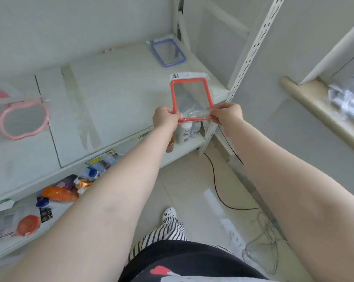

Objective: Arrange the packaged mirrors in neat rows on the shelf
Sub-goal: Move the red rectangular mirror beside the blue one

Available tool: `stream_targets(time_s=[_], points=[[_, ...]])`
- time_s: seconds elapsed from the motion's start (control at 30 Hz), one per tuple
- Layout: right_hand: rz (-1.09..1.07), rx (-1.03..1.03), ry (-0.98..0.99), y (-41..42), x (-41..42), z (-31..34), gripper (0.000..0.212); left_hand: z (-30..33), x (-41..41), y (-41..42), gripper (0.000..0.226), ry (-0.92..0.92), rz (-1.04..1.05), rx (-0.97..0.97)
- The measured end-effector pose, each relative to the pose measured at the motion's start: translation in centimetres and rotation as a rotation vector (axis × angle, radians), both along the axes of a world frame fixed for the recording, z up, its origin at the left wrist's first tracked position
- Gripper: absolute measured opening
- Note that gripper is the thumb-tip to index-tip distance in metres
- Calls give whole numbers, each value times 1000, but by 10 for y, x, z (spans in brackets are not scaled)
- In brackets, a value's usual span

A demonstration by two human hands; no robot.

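Above the right end of a white shelf (115, 82), a person held an orange-framed mirror (190, 98) in its clear plastic sleeve with both hands. The left hand (165, 117) gripped the near-left corner of the frame, fingers curled round its lower edge. The right hand (227, 114) pinched the near-right corner in the same way, fingers folded tight over the frame and the crinkled plastic. The mirror was tilted, its far edge raised, with a barcode label showing at the top of the sleeve. It hung over the shelf's front edge; whether it touched the surface could not be told.

A blue-framed mirror (168, 52), also packaged, lay flat in the shelf's far-right corner, well apart from the held one. At the far left lay a pink mirror (23, 119) with a rounded, wavy frame, another pink piece partly cut off beside it.

On the lower shelf stood white bottles (186, 132) just below the hands, and assorted packaged goods (60, 193) lay farther left. A black cable (216, 186) ran across the tiled floor.
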State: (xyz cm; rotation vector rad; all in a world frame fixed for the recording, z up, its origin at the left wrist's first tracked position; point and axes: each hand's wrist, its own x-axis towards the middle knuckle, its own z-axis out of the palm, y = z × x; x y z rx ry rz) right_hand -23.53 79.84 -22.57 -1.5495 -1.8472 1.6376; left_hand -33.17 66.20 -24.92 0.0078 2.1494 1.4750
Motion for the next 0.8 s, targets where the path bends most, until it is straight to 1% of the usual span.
stream_targets(time_s=[0.07, 0.17, 0.27, 0.43, 0.63, 0.7, 0.77, 0.8], points=[[-17, -15, 6, 11, -20, 1, 28, 4, -16, 10, 19, -22, 23, 18], [5, -16, 12, 22, -47, -3, 27, 7, -40, 20, 20, 7, 39, -8], [71, -16, -12, 27, -80, -5, 18, 7, -65, 22, 22, -6, 93, -6], [196, -8, 26, 37, -143, -8, 19, 3, -110, 22, 21, 0, 194, -13], [353, -40, 103, 54, -209, -2, 15, 7, -161, 33, 3, 14, 332, -19], [392, -60, 130, 65, -227, -6, 14, 8, -173, 41, 6, 11, 374, -8], [420, -71, 123, 72, -240, -13, 9, 7, -179, 51, 7, 12, 417, -5], [428, -77, 106, 75, -244, -16, 13, 5, -181, 55, 10, 11, 438, 1]])
